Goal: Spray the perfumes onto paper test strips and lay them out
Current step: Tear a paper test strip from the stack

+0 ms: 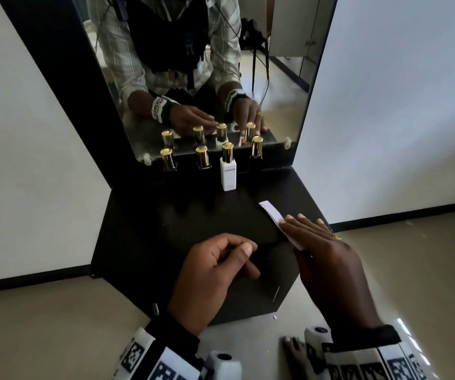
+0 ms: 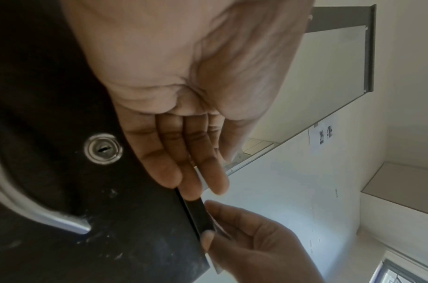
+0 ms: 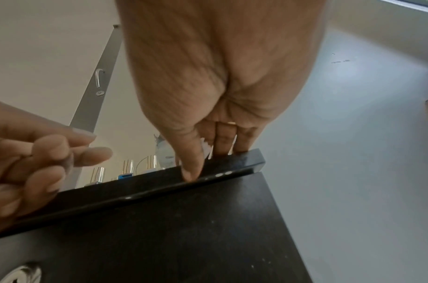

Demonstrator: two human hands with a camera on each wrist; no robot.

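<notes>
Cabinet: dark, low, with a mirror standing at its back edge; a round lock and a curved metal handle show on its front in the left wrist view.
Perfume bottles: 4 gold-capped bottles stand in a row along the foot of the mirror. From the left, the first bottle and second bottle are dark-bodied, the third is a white bottle set a little forward of the row, and the fourth bottle is dark and nearest the right end.
Left hand: over the front middle of the cabinet top, fingers loosely curled with the thumb tip near the index finger; whether anything is pinched between them I cannot tell.
Test strip: 1 white paper strip lies flat on the right side of the top, running diagonally, its near end hidden under the right hand.
Right hand: flat on the strip at the right front corner, fingers straight and close together, thumb down over the front edge.
</notes>
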